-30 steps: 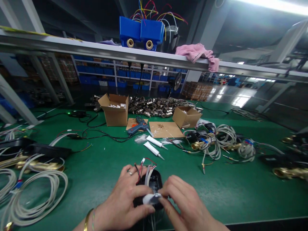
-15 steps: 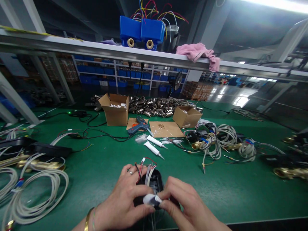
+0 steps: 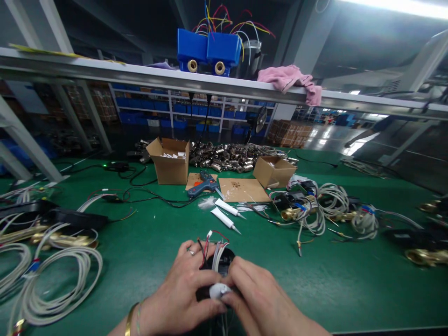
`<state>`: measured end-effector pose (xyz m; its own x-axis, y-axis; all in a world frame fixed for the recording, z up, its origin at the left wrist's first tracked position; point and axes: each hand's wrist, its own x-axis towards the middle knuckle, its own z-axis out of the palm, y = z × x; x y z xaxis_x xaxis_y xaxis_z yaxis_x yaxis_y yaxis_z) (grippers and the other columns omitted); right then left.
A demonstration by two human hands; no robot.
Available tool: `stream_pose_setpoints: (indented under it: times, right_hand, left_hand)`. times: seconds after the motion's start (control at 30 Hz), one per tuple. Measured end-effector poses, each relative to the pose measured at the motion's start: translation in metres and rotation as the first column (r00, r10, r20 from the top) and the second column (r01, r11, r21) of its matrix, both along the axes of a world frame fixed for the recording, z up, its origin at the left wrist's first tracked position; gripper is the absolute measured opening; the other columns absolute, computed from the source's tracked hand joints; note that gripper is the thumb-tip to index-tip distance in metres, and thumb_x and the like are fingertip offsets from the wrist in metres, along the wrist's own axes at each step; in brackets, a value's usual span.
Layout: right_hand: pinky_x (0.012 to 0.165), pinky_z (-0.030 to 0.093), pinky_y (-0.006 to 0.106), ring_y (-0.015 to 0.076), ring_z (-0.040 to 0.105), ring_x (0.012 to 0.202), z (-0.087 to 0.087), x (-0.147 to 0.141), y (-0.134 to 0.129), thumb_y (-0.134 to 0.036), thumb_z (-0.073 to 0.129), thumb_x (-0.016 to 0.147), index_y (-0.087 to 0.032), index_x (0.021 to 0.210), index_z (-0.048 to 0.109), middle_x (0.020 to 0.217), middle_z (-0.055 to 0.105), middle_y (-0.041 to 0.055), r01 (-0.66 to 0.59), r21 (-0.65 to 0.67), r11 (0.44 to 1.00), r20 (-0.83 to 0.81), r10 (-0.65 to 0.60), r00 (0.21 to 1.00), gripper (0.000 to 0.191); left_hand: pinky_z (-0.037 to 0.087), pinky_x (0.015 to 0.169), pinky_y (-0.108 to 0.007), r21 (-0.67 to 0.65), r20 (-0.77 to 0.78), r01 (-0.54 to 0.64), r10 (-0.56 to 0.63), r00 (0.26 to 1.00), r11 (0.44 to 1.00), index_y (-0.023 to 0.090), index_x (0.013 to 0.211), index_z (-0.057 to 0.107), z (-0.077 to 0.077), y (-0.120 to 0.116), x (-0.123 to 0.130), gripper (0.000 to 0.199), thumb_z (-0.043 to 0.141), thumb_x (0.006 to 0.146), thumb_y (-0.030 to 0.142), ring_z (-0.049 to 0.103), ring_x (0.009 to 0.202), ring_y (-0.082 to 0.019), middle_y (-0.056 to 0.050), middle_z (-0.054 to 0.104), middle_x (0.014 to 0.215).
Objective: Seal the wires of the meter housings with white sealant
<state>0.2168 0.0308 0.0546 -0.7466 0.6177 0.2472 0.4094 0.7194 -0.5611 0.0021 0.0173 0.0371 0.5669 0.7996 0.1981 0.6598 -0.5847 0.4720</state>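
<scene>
A black housing (image 3: 227,260) with grey cables and thin red and black wires lies between my hands near the table's front edge. My left hand (image 3: 191,284) curls round its left side, thumb and index finger at a small white piece (image 3: 219,290). From the right, the fingers of my right hand (image 3: 257,291) press together at the same white piece. Its exact shape is partly hidden by my fingers. Two white tubes (image 3: 226,220) with pointed nozzles lie beyond the housing.
A glue gun (image 3: 203,185) rests on cardboard beside an open box (image 3: 171,168). Metal fittings (image 3: 231,156) are heaped behind. Coiled cables (image 3: 63,284) with brass parts lie left, more cables (image 3: 332,198) right. Overhead, a shelf (image 3: 140,74) carries blue units (image 3: 224,49) and a pink cloth (image 3: 289,78).
My right hand has shifted slightly left and turned inward over the white piece. The camera view has moved a little. At the far right background, a dark arm-like shape has appeared.
</scene>
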Motion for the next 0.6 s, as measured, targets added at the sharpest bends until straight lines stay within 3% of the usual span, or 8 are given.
stream_pose_setpoints:
  times: [0.1, 0.23, 0.37, 0.6]
  right_hand:
    - [0.079, 0.054, 0.036, 0.0237, 0.064, 0.088, 0.002, 0.0, 0.0, -0.009, 0.055, 0.09, -0.016, 0.107, 0.06, 0.102, 0.067, 0.0096, 0.003, -0.051, 0.999, 0.173, 0.006, 0.985, 0.019]
    - [0.09, 0.055, 0.039, 0.0261, 0.065, 0.098, 0.006, -0.003, 0.001, -0.003, 0.059, 0.083, -0.014, 0.114, 0.064, 0.11, 0.07, 0.0114, -0.04, -0.087, 0.995, 0.247, 0.061, 0.967, 0.034]
    - [0.081, 0.056, 0.036, 0.025, 0.067, 0.086, -0.003, -0.003, -0.001, 0.0, 0.062, 0.075, -0.013, 0.113, 0.068, 0.099, 0.072, 0.0097, -0.014, 0.004, 1.0, 0.242, 0.013, 0.97, 0.041]
    - [0.058, 0.047, 0.031, 0.0224, 0.061, 0.069, -0.011, 0.0, -0.006, 0.003, 0.063, 0.068, -0.017, 0.097, 0.068, 0.081, 0.068, 0.0031, 0.044, 0.278, 0.96, 0.092, -0.073, 0.993, 0.035]
  left_hand:
    - [0.035, 0.104, -0.048, 0.024, -0.012, 0.004, -0.004, 1.0, 1.0, 0.037, 0.118, 0.067, -0.005, -0.001, -0.002, 0.035, 0.06, 0.093, 0.06, 0.051, 0.126, -0.029, -0.003, 0.059, 0.131]
    - [0.034, 0.107, -0.047, 0.152, 0.048, -0.016, 0.009, 0.999, 0.988, 0.03, 0.149, 0.036, -0.016, -0.003, -0.004, 0.07, 0.06, 0.093, 0.063, 0.052, 0.128, -0.028, -0.008, 0.055, 0.143]
    - [0.033, 0.108, -0.047, 0.176, 0.06, -0.01, -0.001, 0.998, 0.984, 0.026, 0.157, 0.018, -0.02, -0.001, -0.004, 0.087, 0.061, 0.091, 0.065, 0.05, 0.131, -0.029, -0.012, 0.052, 0.146]
    - [0.028, 0.111, -0.047, 0.172, 0.071, -0.003, -0.009, 0.997, 0.985, 0.027, 0.159, 0.013, -0.02, 0.001, -0.007, 0.098, 0.057, 0.086, 0.077, 0.049, 0.134, -0.03, -0.013, 0.051, 0.147]
